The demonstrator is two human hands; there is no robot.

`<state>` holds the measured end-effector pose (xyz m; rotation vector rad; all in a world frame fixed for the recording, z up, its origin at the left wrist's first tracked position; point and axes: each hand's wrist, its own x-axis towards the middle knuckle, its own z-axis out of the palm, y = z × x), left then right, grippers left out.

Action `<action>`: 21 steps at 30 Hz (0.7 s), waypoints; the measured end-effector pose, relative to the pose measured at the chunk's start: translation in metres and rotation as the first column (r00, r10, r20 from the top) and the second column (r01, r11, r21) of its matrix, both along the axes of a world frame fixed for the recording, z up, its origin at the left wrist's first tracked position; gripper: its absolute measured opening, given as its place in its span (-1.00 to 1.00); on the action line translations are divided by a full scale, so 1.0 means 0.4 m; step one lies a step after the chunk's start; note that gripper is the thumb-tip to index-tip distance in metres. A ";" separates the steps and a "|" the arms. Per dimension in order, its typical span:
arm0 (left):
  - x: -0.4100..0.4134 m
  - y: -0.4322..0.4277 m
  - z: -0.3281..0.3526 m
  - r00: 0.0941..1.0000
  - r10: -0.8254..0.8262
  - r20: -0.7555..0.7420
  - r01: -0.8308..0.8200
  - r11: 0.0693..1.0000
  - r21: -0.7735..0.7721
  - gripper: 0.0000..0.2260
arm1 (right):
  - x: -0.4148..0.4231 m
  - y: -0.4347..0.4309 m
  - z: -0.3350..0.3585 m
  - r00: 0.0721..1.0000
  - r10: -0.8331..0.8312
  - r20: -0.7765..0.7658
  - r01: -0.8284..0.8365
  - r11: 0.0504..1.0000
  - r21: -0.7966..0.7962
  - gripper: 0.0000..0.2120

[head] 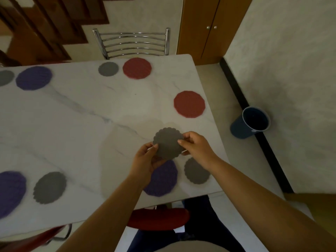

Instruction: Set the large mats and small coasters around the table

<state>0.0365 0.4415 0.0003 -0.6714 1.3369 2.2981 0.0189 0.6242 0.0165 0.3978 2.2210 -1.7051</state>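
Both hands hold one grey scalloped coaster (168,142) above the white marble table (81,115). My left hand (145,160) pinches its lower left edge and my right hand (195,145) its right edge. Below it lie a purple mat (163,179), partly hidden by my left hand, and a grey coaster (196,170) beside it. A red mat (189,104) lies alone near the right edge. At the far side a grey coaster (108,68) lies next to a red mat (137,68).
More pairs lie on the left: a purple mat (34,78) with a grey coaster (5,77), and a purple mat (9,191) with a grey coaster (50,187). A chrome chair (132,43) stands at the far side, a red seat (158,219) near me, a blue bin (251,122) on the floor.
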 end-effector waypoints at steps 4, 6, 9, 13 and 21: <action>-0.049 0.039 -0.006 0.998 0.066 -0.020 -0.067 0.996 -0.050 -0.83 | -0.124 0.092 0.003 0.999 -0.052 -0.007 0.051 0.997 -0.064 -0.78; -0.072 0.061 -0.012 0.990 0.139 -0.008 -0.139 0.989 -0.051 -0.83 | -0.212 0.149 0.002 0.994 -0.114 -0.006 0.113 0.992 -0.060 -0.76; -0.105 0.096 -0.026 0.969 0.244 0.023 -0.243 0.969 -0.054 -0.83 | -0.364 0.216 -0.010 0.976 -0.217 0.023 0.218 0.972 -0.085 -0.74; -0.154 0.141 -0.048 0.941 0.337 0.040 -0.334 0.940 -0.066 -0.81 | -0.555 0.274 -0.050 0.969 -0.241 0.043 0.244 0.965 -0.093 -0.79; -0.206 0.217 -0.085 0.916 0.390 0.093 -0.378 0.917 -0.126 -0.81 | -0.800 0.296 -0.166 0.974 -0.206 0.093 0.209 0.978 -0.023 -0.88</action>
